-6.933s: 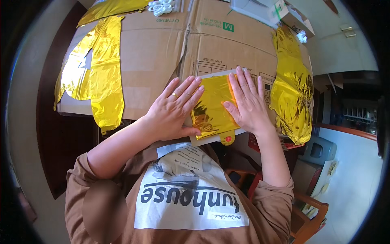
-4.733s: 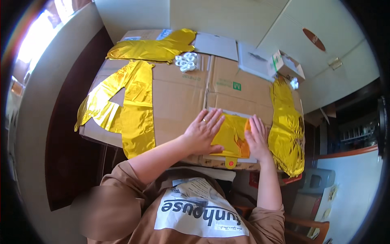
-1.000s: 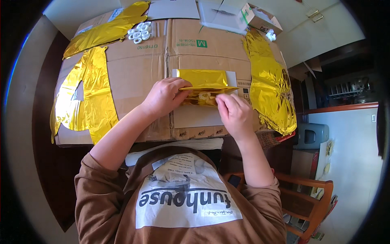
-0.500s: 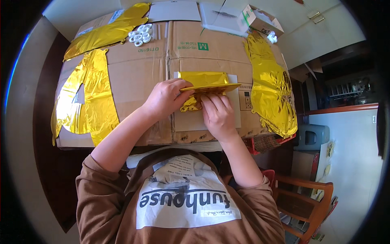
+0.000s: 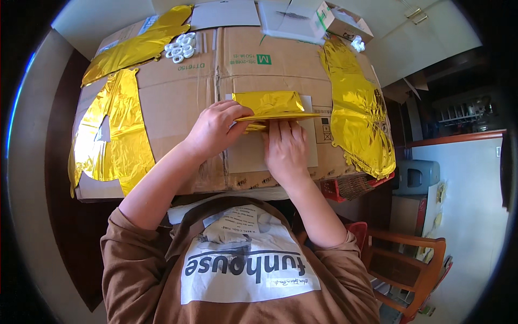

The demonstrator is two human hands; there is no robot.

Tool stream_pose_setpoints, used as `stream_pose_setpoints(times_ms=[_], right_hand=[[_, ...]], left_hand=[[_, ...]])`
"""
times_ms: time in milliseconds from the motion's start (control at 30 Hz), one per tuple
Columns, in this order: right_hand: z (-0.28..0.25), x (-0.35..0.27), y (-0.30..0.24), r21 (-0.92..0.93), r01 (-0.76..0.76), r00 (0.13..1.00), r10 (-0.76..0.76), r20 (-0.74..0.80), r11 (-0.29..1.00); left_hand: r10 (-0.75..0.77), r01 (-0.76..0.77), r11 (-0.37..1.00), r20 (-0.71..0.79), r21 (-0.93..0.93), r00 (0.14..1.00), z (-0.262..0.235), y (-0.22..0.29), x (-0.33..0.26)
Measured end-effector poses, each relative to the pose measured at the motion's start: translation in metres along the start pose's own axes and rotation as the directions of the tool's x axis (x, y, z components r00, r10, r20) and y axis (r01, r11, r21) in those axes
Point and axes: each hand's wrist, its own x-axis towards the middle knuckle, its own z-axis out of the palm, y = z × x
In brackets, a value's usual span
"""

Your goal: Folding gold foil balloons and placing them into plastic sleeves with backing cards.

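Note:
In front of me a folded gold foil balloon point(image 5: 270, 101) lies over a white board point(image 5: 247, 156), with one fold standing up as a thin ridge across it. My left hand point(image 5: 213, 128) pinches the left end of that ridge between thumb and fingers. Coming from the near side, my right hand point(image 5: 287, 154) has its fingers together and tucked into the foil beneath the ridge. Its fingertips are hidden there. A little foil shows between the two hands, below the ridge.
Cardboard point(image 5: 178, 102) covers the table. Flat gold foil balloons lie at left point(image 5: 127, 127), far left point(image 5: 135, 51) and right point(image 5: 361, 113). White rings point(image 5: 181, 47) sit at the back, near an open carton point(image 5: 342, 22). A wooden chair point(image 5: 407, 264) stands right.
My right hand has moved slightly left, its fingers deeper under the ridge. The crumpled foil that hung below the ridge is now mostly tucked out of sight. My left hand keeps its pinch.

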Motion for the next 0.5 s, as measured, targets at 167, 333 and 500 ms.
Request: stream_pose_setpoints(times_ms=[167,333,500], right_hand=[[0.001,0.002,-0.003,0.129,-0.095,0.995,0.092,0.023,0.987],[0.002,-0.003,0.003,0.064,0.03,0.994,-0.023,-0.104,0.998],[-0.007,-0.009,0.001,0.006,0.029,0.994,-0.028,-0.101,1.0]], left_hand=[[0.029,-0.029,0.999,0.028,0.014,0.999,-0.002,-0.002,-0.001],[0.062,-0.066,0.996,0.074,0.052,0.995,-0.003,-0.004,-0.003],[0.285,-0.289,0.947,0.043,0.14,0.957,0.002,-0.008,-0.002]])
